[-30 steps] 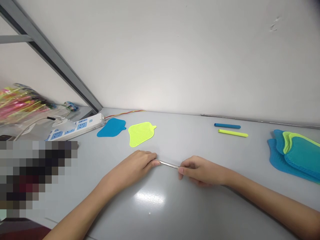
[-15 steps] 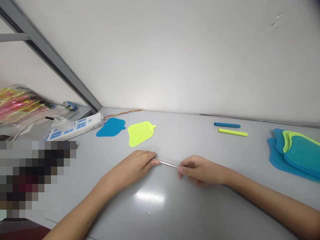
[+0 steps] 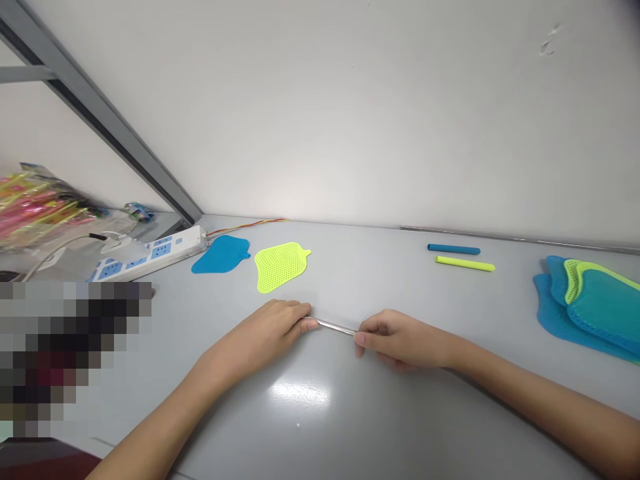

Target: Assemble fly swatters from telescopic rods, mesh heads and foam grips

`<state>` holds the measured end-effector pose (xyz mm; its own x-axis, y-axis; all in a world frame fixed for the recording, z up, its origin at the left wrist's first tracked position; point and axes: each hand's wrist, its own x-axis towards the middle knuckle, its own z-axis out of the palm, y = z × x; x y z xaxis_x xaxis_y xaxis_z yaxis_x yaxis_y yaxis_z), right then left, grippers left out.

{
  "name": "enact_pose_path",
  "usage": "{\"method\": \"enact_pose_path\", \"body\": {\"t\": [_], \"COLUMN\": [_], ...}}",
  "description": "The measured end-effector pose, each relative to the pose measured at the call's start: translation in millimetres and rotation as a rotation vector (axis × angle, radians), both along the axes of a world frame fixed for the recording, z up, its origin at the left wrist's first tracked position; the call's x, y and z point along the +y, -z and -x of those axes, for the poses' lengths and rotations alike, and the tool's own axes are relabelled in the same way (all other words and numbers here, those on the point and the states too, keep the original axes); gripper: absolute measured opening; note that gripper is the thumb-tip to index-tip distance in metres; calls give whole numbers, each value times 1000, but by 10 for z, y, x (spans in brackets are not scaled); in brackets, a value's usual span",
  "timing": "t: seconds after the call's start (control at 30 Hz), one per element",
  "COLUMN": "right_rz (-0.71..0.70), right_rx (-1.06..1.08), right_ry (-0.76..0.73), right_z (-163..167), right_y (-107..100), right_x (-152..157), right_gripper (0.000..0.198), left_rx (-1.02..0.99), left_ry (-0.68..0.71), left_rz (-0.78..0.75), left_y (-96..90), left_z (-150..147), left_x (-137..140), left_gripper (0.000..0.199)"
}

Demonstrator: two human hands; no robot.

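- A person's two bare hands meet over a smooth, pale-grey tabletop point(image 3: 360, 413), each pinching the same thin, silvery metal rod point(image 3: 336, 327).
- The left hand point(image 3: 277, 331), knuckles up, grips one end of the rod between thumb and curled fingers, covering that end from sight.
- The right hand point(image 3: 400, 339) pinches the other end between thumb and fingertips, its remaining fingers loosely bent.
- Between the hands, a short bare length of the rod slants slightly down toward the right hand; whether it touches the tabletop cannot be told.
- Beyond the left hand lies a flat, yellow-green, perforated plastic paddle point(image 3: 281, 268) with a small tab, and just beside it a blue paddle of similar outline point(image 3: 221, 255).
- Past the right hand, a slim blue tube point(image 3: 453, 249) and a slim yellow-green tube point(image 3: 465, 264) lie nearly side by side, the blue one closer to the pale, plain wall point(image 3: 350, 120).
- At far right, blue and yellow-green paddles overlap in a flat stack point(image 3: 607, 303).
- A long, shiny, narrow strip point(image 3: 500, 237) runs along the wall's foot.
- At left, a white power strip with blue sockets point(image 3: 173, 252) stretches near clear bags of brightly coloured items point(image 3: 45, 210).
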<state>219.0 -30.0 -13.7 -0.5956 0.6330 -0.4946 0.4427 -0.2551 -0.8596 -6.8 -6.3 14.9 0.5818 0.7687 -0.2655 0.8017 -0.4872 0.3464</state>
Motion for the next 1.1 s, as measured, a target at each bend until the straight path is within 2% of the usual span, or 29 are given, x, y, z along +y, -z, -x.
{"method": "enact_pose_path", "body": {"t": [1.1], "right_rz": [-13], "right_rx": [6], "right_ry": [6], "right_z": [-10], "right_y": [-1], "right_x": [-5], "right_gripper": [34], "left_rx": [4], "left_ry": [-25], "left_rz": [53], "left_y": [-43], "left_z": [0], "left_x": [9], "left_gripper": [38]}}
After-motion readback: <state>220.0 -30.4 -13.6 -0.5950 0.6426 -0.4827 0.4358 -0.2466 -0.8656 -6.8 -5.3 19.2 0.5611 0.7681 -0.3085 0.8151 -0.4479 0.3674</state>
